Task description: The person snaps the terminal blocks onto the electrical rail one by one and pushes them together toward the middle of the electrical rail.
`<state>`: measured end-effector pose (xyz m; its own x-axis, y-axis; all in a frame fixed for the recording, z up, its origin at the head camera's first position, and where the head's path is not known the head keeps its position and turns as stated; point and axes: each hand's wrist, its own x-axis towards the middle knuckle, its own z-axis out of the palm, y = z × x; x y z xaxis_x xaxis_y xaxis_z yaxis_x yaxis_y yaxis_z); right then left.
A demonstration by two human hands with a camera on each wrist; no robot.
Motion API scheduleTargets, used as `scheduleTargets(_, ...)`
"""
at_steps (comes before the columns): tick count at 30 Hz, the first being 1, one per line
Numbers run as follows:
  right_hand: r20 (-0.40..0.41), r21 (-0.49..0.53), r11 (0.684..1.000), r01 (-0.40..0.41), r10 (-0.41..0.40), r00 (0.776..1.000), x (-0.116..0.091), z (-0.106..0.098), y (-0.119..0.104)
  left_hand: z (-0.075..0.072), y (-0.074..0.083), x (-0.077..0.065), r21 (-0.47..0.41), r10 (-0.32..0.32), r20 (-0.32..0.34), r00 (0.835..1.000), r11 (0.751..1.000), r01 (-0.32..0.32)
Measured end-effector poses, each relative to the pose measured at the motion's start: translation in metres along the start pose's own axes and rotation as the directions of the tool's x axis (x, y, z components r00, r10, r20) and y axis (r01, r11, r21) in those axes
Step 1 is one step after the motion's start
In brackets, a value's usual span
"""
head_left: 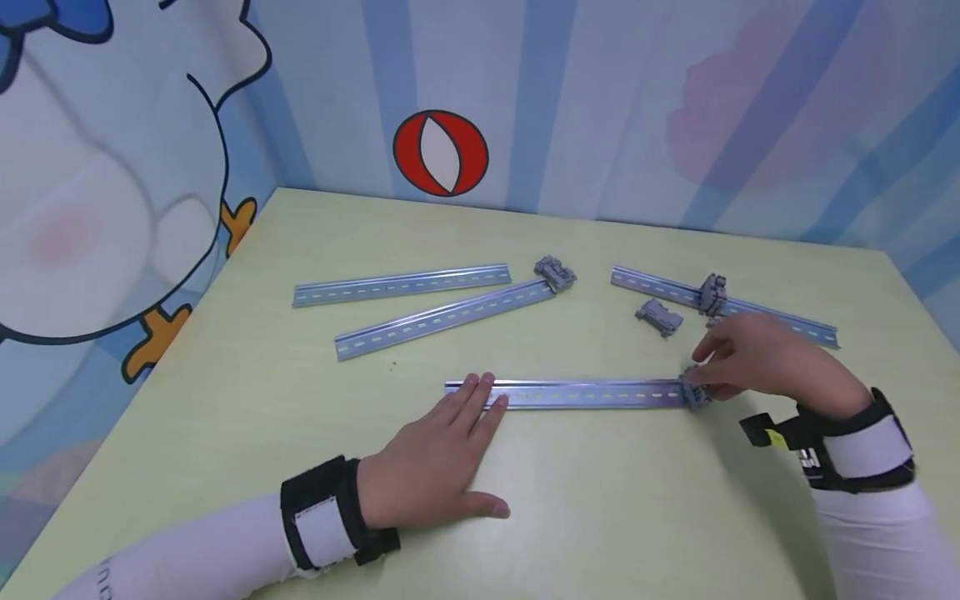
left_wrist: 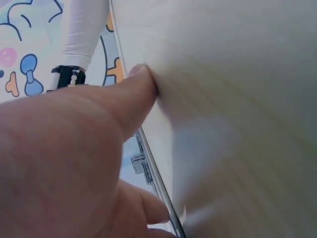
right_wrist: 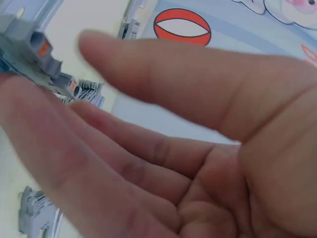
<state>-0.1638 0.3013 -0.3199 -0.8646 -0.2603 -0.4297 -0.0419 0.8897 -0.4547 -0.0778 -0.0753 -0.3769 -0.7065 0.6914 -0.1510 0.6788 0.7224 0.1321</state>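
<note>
Right hand [head_left: 772,365]: grip parted, thumb clear of the index finger, nothing pinched. Gray block [head_left: 696,397] lies just at its fingertips, on the right end of the rail [head_left: 585,395], mid-frame. Left hand [head_left: 431,468]: fingers extended, fingertips resting on the rail's left end.

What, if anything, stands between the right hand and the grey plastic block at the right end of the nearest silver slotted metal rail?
Nothing visible does. In the head view, the right hand is directly at the grey plastic block; the left hand rests on the silver rail near its left end.
</note>
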Motion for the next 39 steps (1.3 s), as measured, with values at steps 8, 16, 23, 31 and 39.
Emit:
scheduleTargets(8,-0.01,0.112,0.994,-0.01,0.011,1.0,0.001,0.002,0.008,0.0,0.001,-0.001,0.009,0.005,-0.006,1.0,1.0,-0.005)
scheduleTargets(16,-0.009,0.171,0.985,-0.015,0.017,1.0,0.003,0.005,0.011,0.0,0.0,0.001,0.014,0.013,-0.003,1.0,1.0,-0.013)
scheduleTargets(23,-0.04,0.179,0.984,0.006,0.001,0.999,0.004,0.009,0.007,0.0,0.0,0.0,0.012,0.008,0.0,1.0,1.0,-0.008)
scheduleTargets(31,-0.101,0.122,0.991,0.048,-0.036,0.994,0.006,0.022,-0.012,0.0,-0.001,-0.001,0.012,0.012,-0.006,1.0,1.0,-0.012)
scheduleTargets(39,-0.14,0.168,0.978,0.121,-0.098,0.985,0.01,0.036,-0.028,0.0,-0.001,-0.001,0.013,0.009,-0.008,1.0,1.0,-0.009)
